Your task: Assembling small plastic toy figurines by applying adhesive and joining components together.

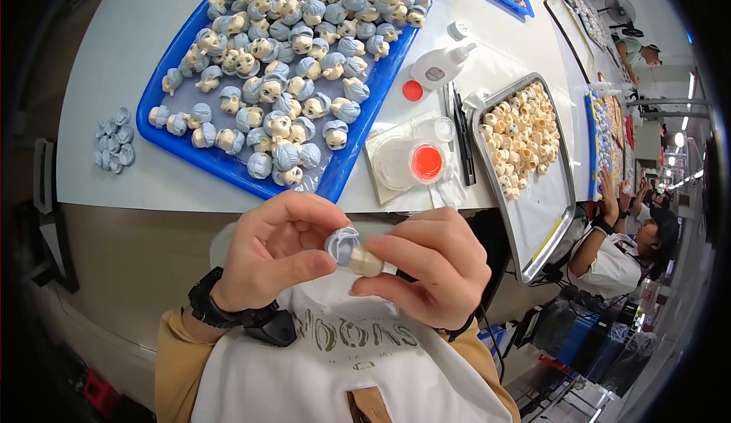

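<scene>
My left hand [278,244] pinches a small hollow grey-blue doll hair piece [341,242] between thumb and fingers, its open side turned partly up. A cream doll face piece [367,261] sits in the grip of my right hand [435,263], at the fingertips. The two parts meet or nearly meet in front of my chest; whether they touch, I cannot tell. Beyond my hands stands a blue tray [355,149] holding many doll heads [285,153] with grey-blue hair.
Loose hair pieces [114,143] lie at left. On the right, a metal tray [537,229] of cream parts [518,141] overhangs the table edge. Between the trays are a white bottle [440,67], a jar with red [396,162] and dark pen-like tools [462,137]. A co-worker [617,255] sits far right.
</scene>
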A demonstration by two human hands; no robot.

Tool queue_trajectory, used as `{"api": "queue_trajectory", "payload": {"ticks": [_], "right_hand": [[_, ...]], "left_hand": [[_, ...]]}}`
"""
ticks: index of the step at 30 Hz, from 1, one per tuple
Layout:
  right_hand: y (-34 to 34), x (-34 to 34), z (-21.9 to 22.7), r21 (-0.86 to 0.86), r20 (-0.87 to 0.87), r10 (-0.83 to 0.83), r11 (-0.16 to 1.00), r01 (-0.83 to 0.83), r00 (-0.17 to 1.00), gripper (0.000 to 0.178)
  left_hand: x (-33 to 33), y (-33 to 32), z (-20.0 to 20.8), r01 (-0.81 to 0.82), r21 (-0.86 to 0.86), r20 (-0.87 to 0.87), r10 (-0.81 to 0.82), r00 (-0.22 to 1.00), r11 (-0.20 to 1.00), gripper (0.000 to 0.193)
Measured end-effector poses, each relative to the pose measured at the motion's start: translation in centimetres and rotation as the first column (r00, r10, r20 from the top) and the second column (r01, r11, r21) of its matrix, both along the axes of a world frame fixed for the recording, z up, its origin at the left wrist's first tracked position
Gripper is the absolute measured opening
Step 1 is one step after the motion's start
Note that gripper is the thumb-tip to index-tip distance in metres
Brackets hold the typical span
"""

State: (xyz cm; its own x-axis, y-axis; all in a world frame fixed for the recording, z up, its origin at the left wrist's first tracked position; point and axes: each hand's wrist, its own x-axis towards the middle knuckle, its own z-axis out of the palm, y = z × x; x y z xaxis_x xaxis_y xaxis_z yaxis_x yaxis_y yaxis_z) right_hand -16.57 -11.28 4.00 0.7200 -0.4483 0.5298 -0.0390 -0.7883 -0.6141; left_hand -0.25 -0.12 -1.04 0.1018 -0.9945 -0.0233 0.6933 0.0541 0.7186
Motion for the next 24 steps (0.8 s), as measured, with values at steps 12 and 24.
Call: {"api": "queue_trajectory", "payload": {"ticks": [12, 24], "right_hand": [[0.4, -0.1, 1.2, -0.108, -0.297, 0.014, 0.993, -0.048, 0.955, 0.039], [1.3, 1.8, -0.7, -0.064, -0.053, -0.034, 0.997, 0.031, 0.998, 0.048]], "left_hand": [[0.9, 0.6, 0.2, 0.056, -0.035, 0.256, -0.045, 0.966, 0.998, 0.030], [0.6, 0.5, 0.0, 0.082, 0.089, -0.043, -0.078, 0.996, 0.993, 0.026]]}}
